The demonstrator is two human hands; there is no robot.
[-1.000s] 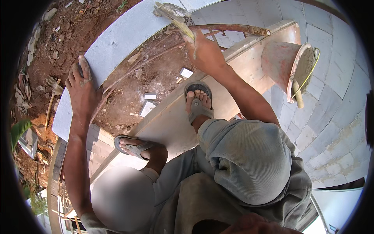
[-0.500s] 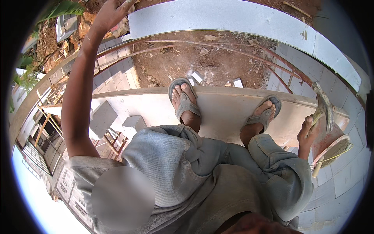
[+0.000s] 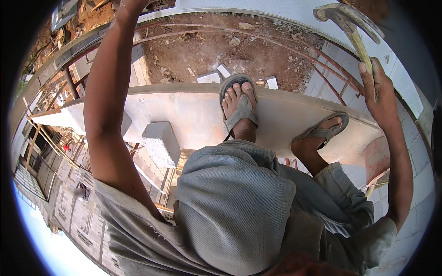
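My right hand [image 3: 382, 94] is closed around the pale wooden handle of a claw hammer [image 3: 361, 39], raised at the right. The hammer's grey metal head is up, in front of the light block wall [image 3: 405, 83]. My left arm reaches up and forward, and my left hand [image 3: 135, 3] is at the top edge beside the wall's left part, its fingers cut off by the frame. My sandalled feet stand on a long, pale plank [image 3: 193, 103].
Grey blocks [image 3: 161, 142] sit on the plank to the left. A reddish, mortar-stained container [image 3: 377, 158] stands at its right end. Rusty metal bars [image 3: 258, 39] run along the front, above dirt ground [image 3: 184, 50] with rubble. Scaffold poles [image 3: 57, 147] are at the left.
My right hand has lifted the hammer up and forward from beside the reddish container. My left arm has shifted further toward the top edge, and my left foot has moved right along the plank.
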